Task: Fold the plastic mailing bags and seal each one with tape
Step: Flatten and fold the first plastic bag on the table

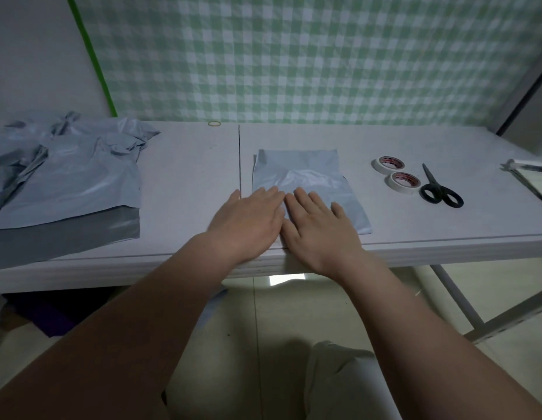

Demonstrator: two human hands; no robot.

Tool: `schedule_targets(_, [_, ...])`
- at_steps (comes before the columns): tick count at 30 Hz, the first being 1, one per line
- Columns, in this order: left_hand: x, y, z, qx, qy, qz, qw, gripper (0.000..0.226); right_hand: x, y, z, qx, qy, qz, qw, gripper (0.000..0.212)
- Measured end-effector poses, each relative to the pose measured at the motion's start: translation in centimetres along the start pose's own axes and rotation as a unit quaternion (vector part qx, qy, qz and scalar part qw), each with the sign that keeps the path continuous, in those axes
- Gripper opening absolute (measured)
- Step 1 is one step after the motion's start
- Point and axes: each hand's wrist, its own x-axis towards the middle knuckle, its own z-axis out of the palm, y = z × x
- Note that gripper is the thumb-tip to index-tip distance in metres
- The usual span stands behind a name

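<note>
A grey plastic mailing bag [300,171] lies folded flat on the white table [188,183], just right of the table's centre seam. My left hand [248,219] and my right hand [318,228] lie side by side on its near end, fingers straight, pressing it down at the table's front edge. Two rolls of white tape [387,164] [404,182] sit to the right of the bag, apart from both hands.
A heap of crumpled and flat grey mailing bags [66,177] covers the left of the table. Black scissors [439,189] lie right of the tape rolls. A flat pale stack [530,177] sits at the far right edge. A rubber band [214,123] lies at the back.
</note>
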Motion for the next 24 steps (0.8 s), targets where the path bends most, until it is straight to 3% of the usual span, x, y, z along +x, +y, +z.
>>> schedule_targets(3, [-0.1,-0.7,0.4,0.038,-0.050,-0.009,0.998,0.051,0.0,0.0,0.2,0.001,-0.005,-0.002,1.000,0.057])
schedule_targets(13, [0.0,-0.9,0.3,0.072,-0.106,-0.011,0.992,0.067,-1.3,2.7,-0.9,-0.014,-0.008,0.009,1.000,0.055])
schedule_targets(24, [-0.3,-0.9,0.0,0.057,-0.103,-0.004,0.993,0.069,-3.7,7.0,-1.6,-0.011,-0.020,0.097,0.995,0.052])
